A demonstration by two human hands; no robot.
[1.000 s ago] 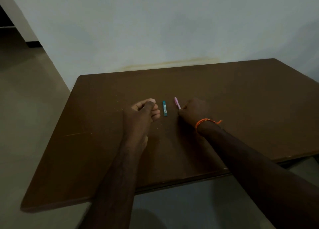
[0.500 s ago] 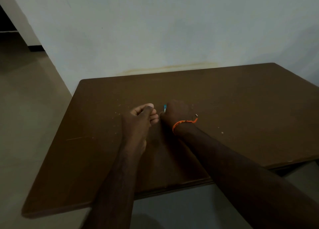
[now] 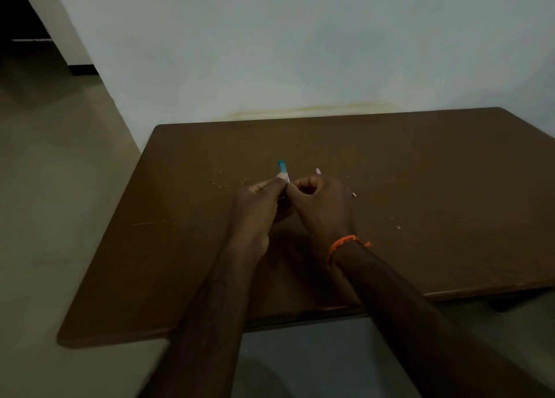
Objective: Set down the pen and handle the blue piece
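Over the brown counter [image 3: 420,169] both hands have drawn together. The left hand [image 3: 258,205] now pinches the teal strip [image 3: 282,166], lifted off the counter a second ago. The right hand [image 3: 321,205], fingers curled, keeps the pink stick [image 3: 318,171]; joining looks underway.
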